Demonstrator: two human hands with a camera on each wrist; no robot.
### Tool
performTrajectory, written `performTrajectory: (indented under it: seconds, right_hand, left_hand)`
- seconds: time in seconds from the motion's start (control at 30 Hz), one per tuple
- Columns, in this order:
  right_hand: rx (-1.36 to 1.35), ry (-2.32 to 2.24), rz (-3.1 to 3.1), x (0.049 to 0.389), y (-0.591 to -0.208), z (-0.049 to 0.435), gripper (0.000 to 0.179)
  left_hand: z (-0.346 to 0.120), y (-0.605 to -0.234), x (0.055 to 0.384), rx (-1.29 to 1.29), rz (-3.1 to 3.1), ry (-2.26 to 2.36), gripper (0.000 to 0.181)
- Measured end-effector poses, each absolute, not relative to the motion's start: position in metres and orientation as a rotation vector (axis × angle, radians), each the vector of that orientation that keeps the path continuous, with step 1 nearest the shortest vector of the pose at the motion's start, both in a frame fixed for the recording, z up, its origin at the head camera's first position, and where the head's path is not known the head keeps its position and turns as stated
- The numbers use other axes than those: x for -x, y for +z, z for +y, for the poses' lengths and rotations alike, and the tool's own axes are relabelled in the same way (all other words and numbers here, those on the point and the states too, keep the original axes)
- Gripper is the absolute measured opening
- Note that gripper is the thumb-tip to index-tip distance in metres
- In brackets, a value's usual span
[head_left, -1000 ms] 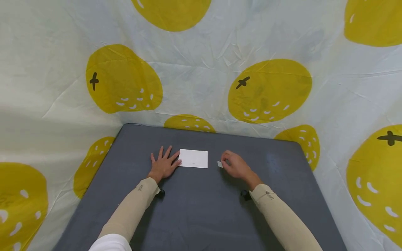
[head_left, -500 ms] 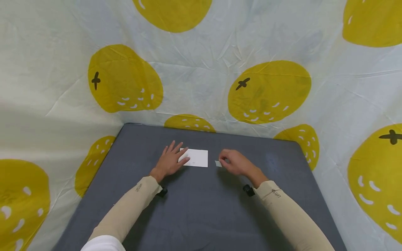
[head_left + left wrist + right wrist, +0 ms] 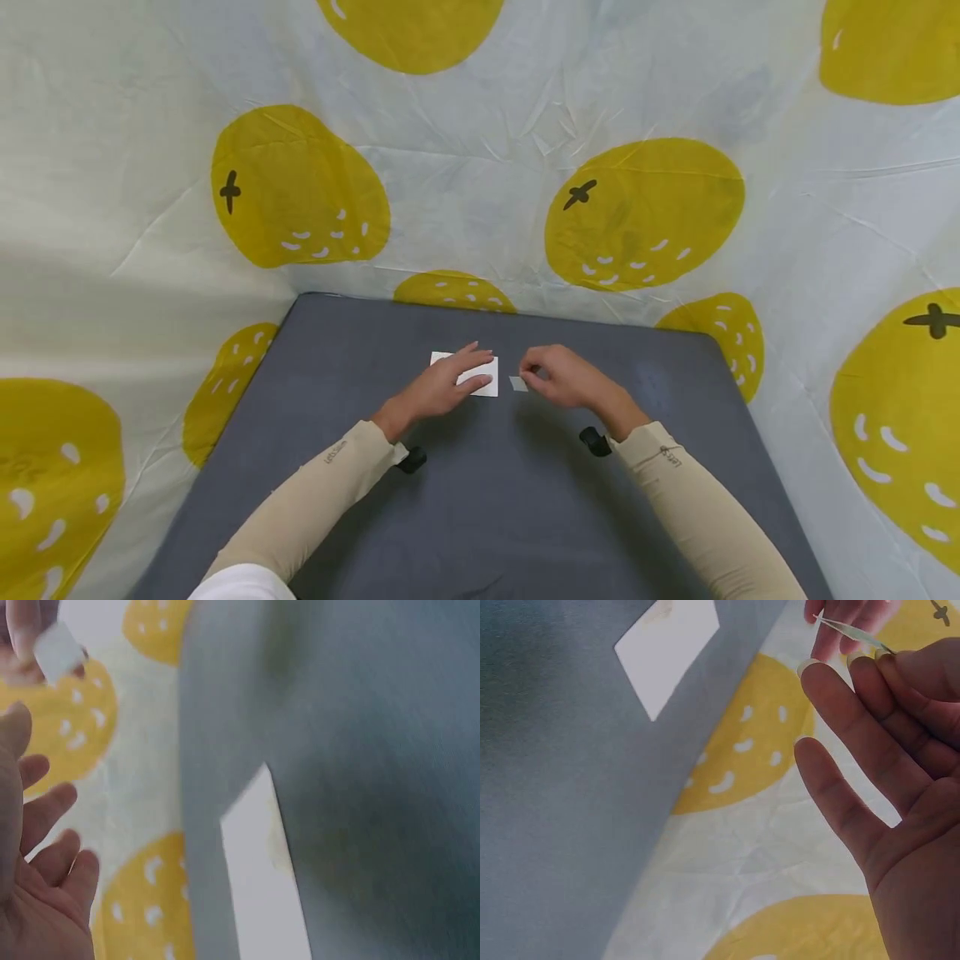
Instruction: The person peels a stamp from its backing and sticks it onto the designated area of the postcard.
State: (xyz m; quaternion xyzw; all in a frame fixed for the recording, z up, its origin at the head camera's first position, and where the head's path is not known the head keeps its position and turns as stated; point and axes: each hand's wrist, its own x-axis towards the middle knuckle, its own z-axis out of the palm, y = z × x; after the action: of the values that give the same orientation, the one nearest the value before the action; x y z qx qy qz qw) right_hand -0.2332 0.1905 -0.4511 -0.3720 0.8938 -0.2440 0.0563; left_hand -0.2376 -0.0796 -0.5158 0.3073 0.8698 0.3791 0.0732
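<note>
A white rectangular card [image 3: 487, 372] lies flat on the dark grey table; the left wrist view shows faint yellowish marks on this card [image 3: 262, 877]. My left hand [image 3: 442, 387] is held over it, fingers extended and loosely spread, covering part of it in the head view. To the right of the card, my right hand [image 3: 562, 377] pinches a small pale square piece [image 3: 517, 384] between thumb and fingertips. Edge-on in the right wrist view, this thin piece [image 3: 851, 631] looks like paper, bent or layered, with the left fingers close behind it.
The grey table [image 3: 480, 517] ends at a back edge against a white cloth [image 3: 465, 200] printed with yellow fruit. Cloth also hangs at both sides. A small black camera [image 3: 595, 442] sits under the right wrist.
My left hand has lifted from the table at the card's left edge and moved right, over the card toward the right hand. The right hand, still pinching the small piece, has shifted slightly left and up.
</note>
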Motion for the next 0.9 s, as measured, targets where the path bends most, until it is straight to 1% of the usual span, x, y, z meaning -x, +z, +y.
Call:
performTrajectory:
  seconds: [0.23, 0.43, 0.67, 0.77, 0.9]
  right_hand:
    - [1.138, -0.744, 2.673, 0.229, -0.44, 0.189, 0.009]
    - [1.144, -0.75, 2.668, 0.227, -0.432, 0.19, 0.008]
    - [1.17, -0.752, 2.665, 0.228, -0.427, 0.189, 0.009]
    - [1.173, -0.745, 2.669, 0.228, -0.427, 0.188, 0.009]
    - [1.159, -0.731, 2.707, 0.227, -0.428, 0.188, 0.008]
  left_hand:
    - [-0.057, -0.501, 0.229, -0.995, 2.519, 1.276, 0.04]
    - [-0.045, -0.496, 0.227, -1.066, 2.498, 1.319, 0.032]
    - [-0.039, -0.495, 0.227, -1.131, 2.549, 1.346, 0.016]
    - [-0.037, -0.496, 0.226, -1.119, 2.572, 1.335, 0.014]
    - [-0.033, -0.496, 0.223, -1.044, 2.583, 1.324, 0.015]
